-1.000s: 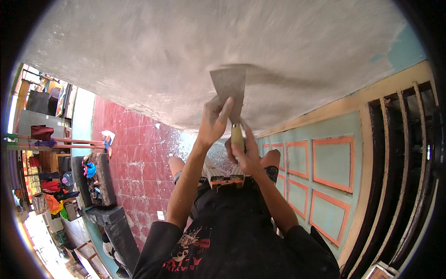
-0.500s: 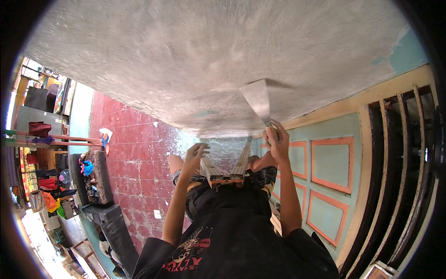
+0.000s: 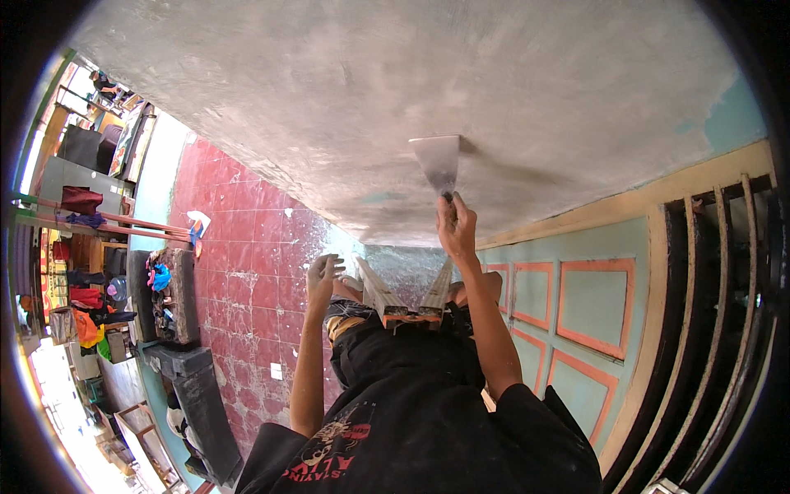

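Observation:
My right hand (image 3: 457, 229) is wrapped round the handle of a wide-bladed putty knife (image 3: 436, 160). The blade's broad edge lies at the grey plastered wall (image 3: 370, 107), and a shadow falls to its right. Lower and to the left, my left hand (image 3: 322, 276) hangs in the air with nothing in it, its fingers loosely bent and apart. Pale dust marks both hands. Between my legs the top of a wooden ladder (image 3: 377, 288) shows, its rails running down toward the floor.
Red floor tiles (image 3: 247, 272) with white spatters lie far below on the left. A dark bench (image 3: 197, 412) and cluttered shelves stand beyond. To the right are a green door with orange-edged panels (image 3: 594, 305) and a barred window (image 3: 716, 329). Bluish paint (image 3: 741, 119) remains at the wall's right edge.
My right hand has moved left and a little up with the putty knife, whose blade now points more straight up the wall. My left hand has shifted left and slightly down.

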A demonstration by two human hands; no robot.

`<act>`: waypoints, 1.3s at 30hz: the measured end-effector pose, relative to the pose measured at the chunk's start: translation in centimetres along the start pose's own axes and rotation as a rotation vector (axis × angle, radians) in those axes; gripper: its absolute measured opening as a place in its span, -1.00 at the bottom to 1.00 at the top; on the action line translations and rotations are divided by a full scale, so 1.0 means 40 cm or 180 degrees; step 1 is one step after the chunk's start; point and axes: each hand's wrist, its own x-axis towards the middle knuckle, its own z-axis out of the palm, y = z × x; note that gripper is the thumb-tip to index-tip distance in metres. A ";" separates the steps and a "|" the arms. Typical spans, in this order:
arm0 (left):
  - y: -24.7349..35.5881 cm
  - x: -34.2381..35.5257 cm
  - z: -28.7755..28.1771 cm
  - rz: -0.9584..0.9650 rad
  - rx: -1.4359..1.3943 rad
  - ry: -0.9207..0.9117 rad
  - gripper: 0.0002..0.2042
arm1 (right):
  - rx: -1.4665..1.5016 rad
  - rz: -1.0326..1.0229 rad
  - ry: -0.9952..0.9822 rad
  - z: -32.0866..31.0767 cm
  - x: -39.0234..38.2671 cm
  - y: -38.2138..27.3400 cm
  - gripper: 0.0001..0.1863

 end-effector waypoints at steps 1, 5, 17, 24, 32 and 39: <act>0.005 -0.003 0.017 -0.0018 -0.0028 -0.0011 -0.72 | -0.0098 -0.0047 -0.0029 0.002 0.001 -0.005 -0.70; -0.022 -0.016 0.076 0.0111 0.0180 -0.0232 -0.73 | -0.0236 -0.0004 -0.0295 0.025 -0.009 0.053 -0.71; 0.071 -0.119 0.307 0.1167 0.1171 -0.1351 -0.73 | -0.0676 -0.0037 -0.0317 0.058 0.025 -0.020 -0.72; 0.084 -0.127 0.304 0.1091 0.1653 -0.1494 -0.68 | -0.0678 -0.0013 -0.0193 0.046 0.018 -0.017 -0.71; 0.042 -0.107 0.303 0.1324 0.1468 -0.1263 -0.74 | -0.0808 -0.0123 -0.0097 0.036 0.021 -0.004 -0.72; 0.033 -0.105 0.307 0.0973 0.1876 -0.1323 -0.71 | -0.1049 -0.0319 -0.0262 0.062 0.039 -0.037 -0.71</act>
